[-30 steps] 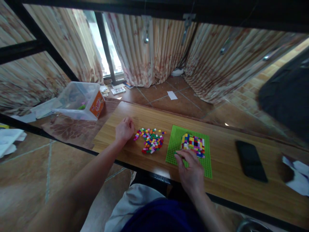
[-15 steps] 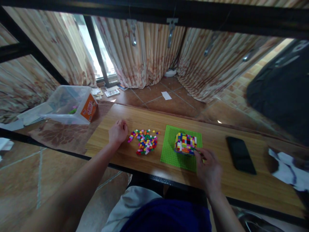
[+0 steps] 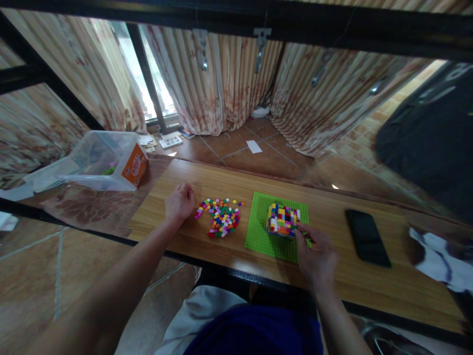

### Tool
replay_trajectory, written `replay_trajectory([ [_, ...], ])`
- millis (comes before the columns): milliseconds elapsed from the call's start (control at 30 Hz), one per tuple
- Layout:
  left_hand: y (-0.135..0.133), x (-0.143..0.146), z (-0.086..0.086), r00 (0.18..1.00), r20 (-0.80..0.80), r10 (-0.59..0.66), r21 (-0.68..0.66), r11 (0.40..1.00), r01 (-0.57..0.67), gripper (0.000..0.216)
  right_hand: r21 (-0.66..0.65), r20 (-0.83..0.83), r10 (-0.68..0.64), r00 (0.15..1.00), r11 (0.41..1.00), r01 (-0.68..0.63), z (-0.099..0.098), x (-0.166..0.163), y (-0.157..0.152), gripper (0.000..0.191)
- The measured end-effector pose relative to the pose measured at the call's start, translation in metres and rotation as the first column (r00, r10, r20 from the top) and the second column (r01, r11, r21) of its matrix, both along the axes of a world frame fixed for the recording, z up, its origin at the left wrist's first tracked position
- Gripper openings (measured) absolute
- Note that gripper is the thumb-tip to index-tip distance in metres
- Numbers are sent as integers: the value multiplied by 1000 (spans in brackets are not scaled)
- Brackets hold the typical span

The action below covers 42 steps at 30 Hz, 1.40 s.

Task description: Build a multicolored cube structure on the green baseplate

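A small block-shaped build of multicoloured toy bricks (image 3: 283, 220) stands on a green studded baseplate (image 3: 256, 229). My right hand (image 3: 317, 251) is at the build's right front corner, thumb and forefinger pinched together on a toy brick there. The fingers mostly cover that brick, so its colour does not show clearly. To the left of the baseplate lies a loose heap of small bricks (image 3: 224, 217) in many colours. My left hand (image 3: 180, 202) rests on the tabletop just left of this heap, fingers curled in, with nothing visible in it.
A black phone (image 3: 367, 237) lies on the wooden table (image 3: 207, 180), right of the baseplate. Crumpled white paper (image 3: 441, 259) is at the right end. Beyond the table's left end, a clear plastic bin (image 3: 99, 172) with an orange label sits on a mat. Curtains hang behind.
My right hand has shifted slightly left, its fingertips closer in against the corner of the brick build. My left hand stays in place.
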<state>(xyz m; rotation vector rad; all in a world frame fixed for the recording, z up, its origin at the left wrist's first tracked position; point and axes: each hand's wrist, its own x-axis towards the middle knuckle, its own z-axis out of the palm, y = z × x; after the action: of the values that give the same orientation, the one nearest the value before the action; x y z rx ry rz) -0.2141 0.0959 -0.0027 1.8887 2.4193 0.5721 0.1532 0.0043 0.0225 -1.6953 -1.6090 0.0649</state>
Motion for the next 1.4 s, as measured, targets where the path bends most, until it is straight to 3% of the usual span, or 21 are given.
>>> replay_trajectory([
  [333,0,-1,-1,1000,13,-14,11,1000,14,20,-141,-222,-130,966,985,100,7,3,-1,36],
  [600,1,0,0,1000,16,1,-1,1000,-1,21,-210,-419,-171,892,974,88,0,-2,9,43],
  [1167,0,1,-3,1000,7,-6,18,1000,6,21,-141,-574,-194,796,980,138,-11,-11,17,44],
  [1400,-4,5,2,1000,17,-3,-39,999,4,22,-148,-603,-216,768,976,159,-14,-9,17,47],
])
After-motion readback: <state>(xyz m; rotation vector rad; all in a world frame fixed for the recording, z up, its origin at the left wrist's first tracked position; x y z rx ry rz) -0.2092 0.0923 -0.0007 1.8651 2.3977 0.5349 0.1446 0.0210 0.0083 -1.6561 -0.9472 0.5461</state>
